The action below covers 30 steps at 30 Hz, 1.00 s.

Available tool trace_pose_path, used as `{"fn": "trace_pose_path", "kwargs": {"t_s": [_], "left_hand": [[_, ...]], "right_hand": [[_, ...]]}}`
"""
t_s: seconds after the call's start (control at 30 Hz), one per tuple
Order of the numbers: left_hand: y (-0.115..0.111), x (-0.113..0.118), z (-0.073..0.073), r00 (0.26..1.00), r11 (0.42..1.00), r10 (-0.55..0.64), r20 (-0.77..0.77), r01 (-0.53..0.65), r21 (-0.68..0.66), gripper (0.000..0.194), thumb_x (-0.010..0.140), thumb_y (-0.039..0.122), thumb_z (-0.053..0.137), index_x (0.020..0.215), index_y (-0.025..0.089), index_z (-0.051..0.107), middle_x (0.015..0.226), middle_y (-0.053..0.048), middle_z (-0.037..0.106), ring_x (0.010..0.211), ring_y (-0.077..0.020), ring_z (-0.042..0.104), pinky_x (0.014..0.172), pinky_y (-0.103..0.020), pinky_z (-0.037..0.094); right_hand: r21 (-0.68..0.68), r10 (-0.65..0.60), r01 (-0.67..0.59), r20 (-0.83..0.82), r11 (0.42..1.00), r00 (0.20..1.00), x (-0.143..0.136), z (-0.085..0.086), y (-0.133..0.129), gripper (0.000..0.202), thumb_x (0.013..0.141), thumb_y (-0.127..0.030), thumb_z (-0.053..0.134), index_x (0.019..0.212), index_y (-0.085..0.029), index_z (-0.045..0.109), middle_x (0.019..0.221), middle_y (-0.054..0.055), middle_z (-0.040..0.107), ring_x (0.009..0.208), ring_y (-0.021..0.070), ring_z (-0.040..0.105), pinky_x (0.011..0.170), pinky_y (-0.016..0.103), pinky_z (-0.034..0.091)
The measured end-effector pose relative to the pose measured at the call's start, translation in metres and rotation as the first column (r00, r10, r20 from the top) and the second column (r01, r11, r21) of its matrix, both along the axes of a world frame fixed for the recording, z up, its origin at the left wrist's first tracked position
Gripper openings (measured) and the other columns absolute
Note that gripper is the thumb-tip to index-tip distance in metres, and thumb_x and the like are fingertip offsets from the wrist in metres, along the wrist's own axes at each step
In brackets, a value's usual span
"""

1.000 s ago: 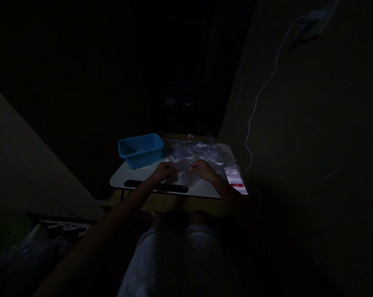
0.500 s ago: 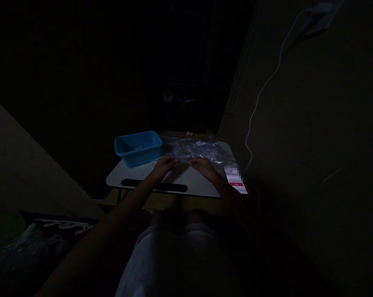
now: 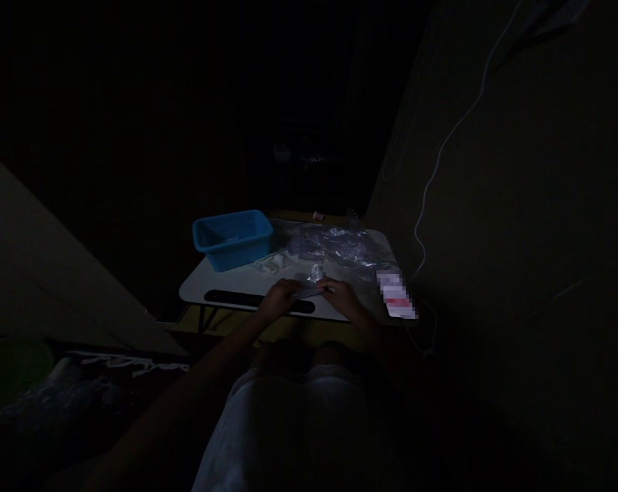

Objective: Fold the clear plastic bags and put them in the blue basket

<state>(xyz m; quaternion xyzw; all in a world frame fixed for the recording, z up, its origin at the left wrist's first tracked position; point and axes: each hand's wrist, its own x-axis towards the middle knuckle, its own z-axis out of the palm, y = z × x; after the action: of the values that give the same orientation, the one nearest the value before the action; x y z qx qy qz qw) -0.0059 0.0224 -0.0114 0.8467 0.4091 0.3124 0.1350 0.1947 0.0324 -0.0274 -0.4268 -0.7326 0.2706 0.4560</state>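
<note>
A clear plastic bag (image 3: pixel 309 290) is stretched between my two hands, low over the front of a small white table (image 3: pixel 237 279). My left hand (image 3: pixel 282 298) pinches its left end, near the dark slot in the tabletop. At the other end, my right hand (image 3: pixel 339 295) has closed its fingers on the plastic. A shiny crumpled part (image 3: pixel 316 272) stands up just behind the fingers; whether it belongs to the same bag I cannot tell. Behind my hands lies a pile of clear plastic (image 3: pixel 347 244). A small pale bundle (image 3: pixel 272 262) rests beside the blue basin.
The blue basin (image 3: pixel 240 256) stands at the table's back left. A lit phone (image 3: pixel 395 294) lies at the right edge, with a white cable (image 3: pixel 436 154) running up the wall. Down at the left are a green basin (image 3: pixel 14 372) and loose plastic (image 3: pixel 57 403). The room is very dark.
Both hands have come nearer to my body, bringing the plastic down toward the table's front edge. The pale bundle and the shiny crumpled part now show behind them. The view has shifted slightly.
</note>
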Motion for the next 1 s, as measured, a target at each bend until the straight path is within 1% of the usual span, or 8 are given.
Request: {"fn": "trace_pose_path", "kwargs": {"t_s": [0.1,0.17,0.33,0.47,0.57,0.67,0.8,1.0], "left_hand": [[-0.001,0.000,0.003,0.996,0.999,0.027,-0.081,-0.025,0.020,0.024,0.066,0.007,0.055,0.084,0.020,0.066,0.092,-0.002,0.066,0.088,-0.0180,0.056,0.081,-0.033,0.043],[-0.002,0.001,0.003,0.994,0.998,0.058,-0.089,-0.057,0.013,0.025,0.067,0.007,0.055,0.085,0.020,0.066,0.088,-0.002,0.067,0.087,-0.0175,0.055,0.080,-0.031,0.043],[-0.002,0.003,0.002,0.986,0.988,0.148,-0.072,-0.151,-0.042,0.012,0.072,0.017,0.054,0.076,0.018,0.065,0.078,-0.003,0.065,0.082,-0.0163,0.054,0.074,-0.027,0.044],[0.000,0.004,0.006,0.977,0.970,0.206,-0.052,-0.211,-0.118,0.015,0.075,0.024,0.051,0.068,0.017,0.062,0.071,-0.003,0.061,0.074,-0.0149,0.056,0.067,-0.024,0.044],[0.000,0.005,0.006,0.972,0.959,0.232,-0.036,-0.234,-0.160,0.015,0.074,0.025,0.050,0.068,0.017,0.061,0.069,-0.003,0.061,0.072,-0.0154,0.057,0.065,-0.025,0.044],[0.001,0.006,0.001,0.962,0.935,0.270,0.045,-0.251,-0.249,0.016,0.073,0.024,0.051,0.083,0.015,0.060,0.074,-0.003,0.063,0.072,-0.0155,0.059,0.066,-0.025,0.045],[0.004,0.007,-0.004,0.949,0.908,0.286,0.137,-0.222,-0.356,0.044,0.070,0.024,0.055,0.113,0.014,0.047,0.075,-0.001,0.065,0.070,-0.0144,0.061,0.063,-0.023,0.045],[0.005,0.012,0.003,0.935,0.882,0.354,0.024,-0.325,-0.341,0.048,0.073,0.023,0.055,0.118,0.014,0.042,0.075,-0.002,0.065,0.068,-0.0148,0.061,0.061,-0.023,0.044]], "right_hand": [[0.133,-0.102,0.081,0.158,0.988,0.982,0.004,0.007,-0.004,0.018,0.065,-0.011,0.053,0.074,-0.022,0.065,0.088,0.002,0.066,0.088,0.0157,0.058,0.083,0.030,0.042],[0.171,-0.150,0.108,0.253,0.979,0.956,0.006,0.012,-0.008,0.018,0.065,-0.010,0.055,0.073,-0.021,0.066,0.084,0.002,0.066,0.084,0.0158,0.057,0.082,0.031,0.041],[0.072,-0.132,0.114,0.328,0.991,0.935,0.007,0.017,-0.012,0.014,0.069,-0.013,0.052,0.066,-0.019,0.064,0.071,0.002,0.066,0.072,0.0143,0.057,0.070,0.025,0.042],[-0.045,-0.108,0.123,0.257,0.991,0.960,0.004,0.016,-0.007,0.017,0.071,-0.020,0.050,0.057,-0.018,0.060,0.059,-0.001,0.061,0.060,0.0129,0.056,0.058,0.022,0.041],[-0.123,-0.129,0.150,0.168,0.981,0.977,0.000,0.011,-0.003,0.015,0.070,-0.023,0.050,0.063,-0.018,0.061,0.062,-0.001,0.062,0.061,0.0133,0.057,0.056,0.021,0.041],[-0.168,-0.186,0.206,0.125,0.964,0.975,-0.003,0.007,0.001,0.014,0.068,-0.022,0.050,0.073,-0.018,0.063,0.069,0.000,0.064,0.064,0.0140,0.059,0.058,0.022,0.042],[-0.166,-0.208,0.224,0.107,0.960,0.972,-0.005,0.005,0.003,0.030,0.066,-0.019,0.049,0.094,-0.019,0.060,0.064,-0.002,0.060,0.059,0.0126,0.056,0.056,0.022,0.043],[-0.126,-0.257,0.273,0.132,0.954,0.957,-0.003,0.005,0.001,0.034,0.069,-0.024,0.048,0.101,-0.019,0.056,0.058,-0.005,0.054,0.055,0.0122,0.053,0.055,0.023,0.042]]}}
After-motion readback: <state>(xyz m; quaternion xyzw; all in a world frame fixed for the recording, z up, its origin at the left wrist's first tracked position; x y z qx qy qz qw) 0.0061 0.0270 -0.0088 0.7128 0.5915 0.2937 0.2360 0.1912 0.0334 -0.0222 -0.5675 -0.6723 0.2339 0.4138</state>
